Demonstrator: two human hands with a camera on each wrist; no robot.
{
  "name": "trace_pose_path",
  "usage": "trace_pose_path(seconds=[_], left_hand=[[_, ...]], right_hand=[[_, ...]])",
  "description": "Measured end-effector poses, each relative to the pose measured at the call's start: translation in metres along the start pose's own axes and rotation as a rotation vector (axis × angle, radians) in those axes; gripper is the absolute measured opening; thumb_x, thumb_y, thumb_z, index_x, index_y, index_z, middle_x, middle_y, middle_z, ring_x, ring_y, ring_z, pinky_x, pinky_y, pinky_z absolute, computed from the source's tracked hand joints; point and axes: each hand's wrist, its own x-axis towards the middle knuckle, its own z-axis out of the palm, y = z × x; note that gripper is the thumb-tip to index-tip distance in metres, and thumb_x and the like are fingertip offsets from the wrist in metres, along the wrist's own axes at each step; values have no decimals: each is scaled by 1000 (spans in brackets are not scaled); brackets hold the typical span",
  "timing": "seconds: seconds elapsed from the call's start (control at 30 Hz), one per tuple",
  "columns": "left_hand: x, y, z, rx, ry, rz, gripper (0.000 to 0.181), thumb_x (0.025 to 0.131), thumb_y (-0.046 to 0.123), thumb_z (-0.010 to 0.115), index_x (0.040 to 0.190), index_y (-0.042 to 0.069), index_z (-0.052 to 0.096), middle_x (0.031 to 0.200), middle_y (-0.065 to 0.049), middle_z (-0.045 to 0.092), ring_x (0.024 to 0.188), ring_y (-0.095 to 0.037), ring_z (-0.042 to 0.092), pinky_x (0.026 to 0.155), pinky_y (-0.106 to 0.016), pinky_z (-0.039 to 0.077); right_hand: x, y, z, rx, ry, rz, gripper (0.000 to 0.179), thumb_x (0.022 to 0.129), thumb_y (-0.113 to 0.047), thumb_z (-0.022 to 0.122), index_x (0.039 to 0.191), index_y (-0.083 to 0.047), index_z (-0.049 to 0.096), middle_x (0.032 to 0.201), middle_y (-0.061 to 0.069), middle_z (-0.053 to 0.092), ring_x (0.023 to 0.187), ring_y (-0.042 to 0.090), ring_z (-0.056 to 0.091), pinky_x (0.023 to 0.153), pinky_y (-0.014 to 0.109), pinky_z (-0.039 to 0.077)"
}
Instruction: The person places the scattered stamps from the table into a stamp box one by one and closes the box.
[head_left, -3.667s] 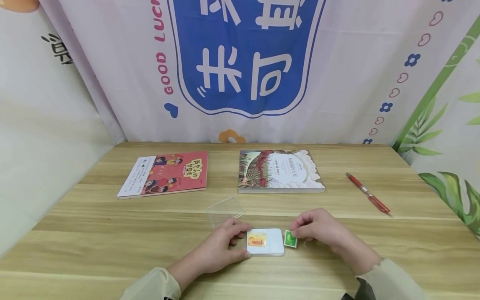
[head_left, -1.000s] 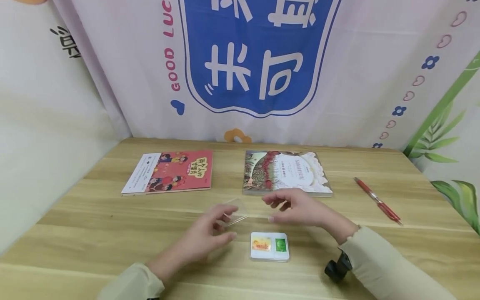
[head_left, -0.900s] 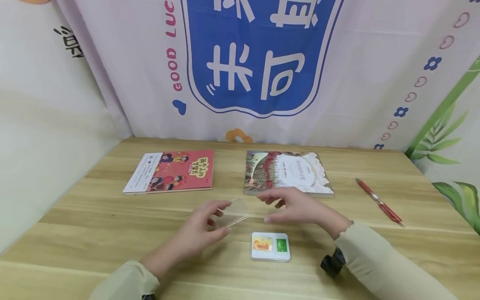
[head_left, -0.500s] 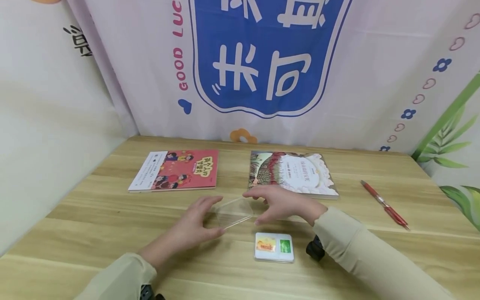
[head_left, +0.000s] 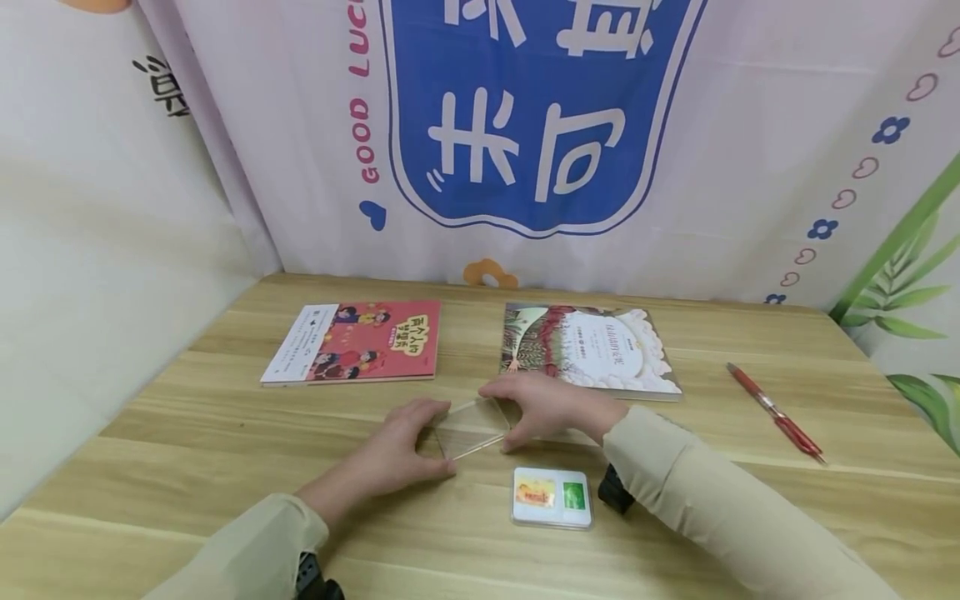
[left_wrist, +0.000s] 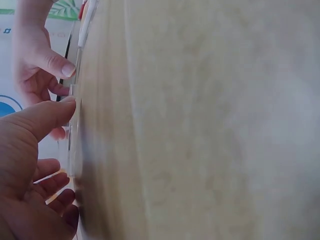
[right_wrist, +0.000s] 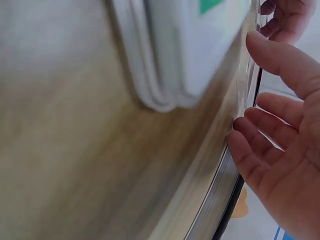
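A clear plastic lid (head_left: 474, 427) is near the middle of the table, set at a slant. My left hand (head_left: 392, 452) grips its left side, thumb at the near corner and fingers at the far one. At the opposite side my right hand (head_left: 546, 405) holds it between thumb and fingers. In the left wrist view the left thumb (left_wrist: 57, 111) touches the lid's edge. Just nearer to me lies a flat white case (head_left: 553, 518), bearing an orange-yellow stamp (head_left: 536, 493) on the left and a small green stamp (head_left: 573, 496) on the right.
A red picture book (head_left: 367, 342) lies at the back left. Another illustrated book (head_left: 592, 350) is behind my right hand. A red pen (head_left: 776, 412) rests at the right. A printed curtain (head_left: 525, 258) hangs along the table's back edge.
The green stamp, earlier pinched by my right hand beside the case, now lies on it. My left hand left the case for the lid, and my right hand has come to the lid's right side.
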Motion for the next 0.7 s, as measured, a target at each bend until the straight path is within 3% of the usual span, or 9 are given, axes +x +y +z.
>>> trace_pose_path(seconds=[0.33,0.57,0.7], left_hand=[[3,0,2,48,-9,-3,66,74,33,76,131,11,51,135,-9,48,124,-31,42,101,-50,34],[4,1,3,101,18,23,59,76,32,75,127,10,55,131,-8,52,122,-30,45,103,-56,26],[4,2,5,98,33,33,57,75,31,76,125,10,57,128,-7,54,119,-28,48,101,-52,31]], right_hand=[[-1,-2,1,-5,-2,-11,61,77,-21,74,132,-6,50,135,8,49,126,24,43,105,39,32],[-2,-2,2,-16,9,-18,55,80,-20,71,129,-5,52,133,11,51,125,26,44,105,39,32],[-3,-4,2,-20,7,-19,55,79,-21,72,128,-4,54,131,11,52,124,26,45,105,39,33]])
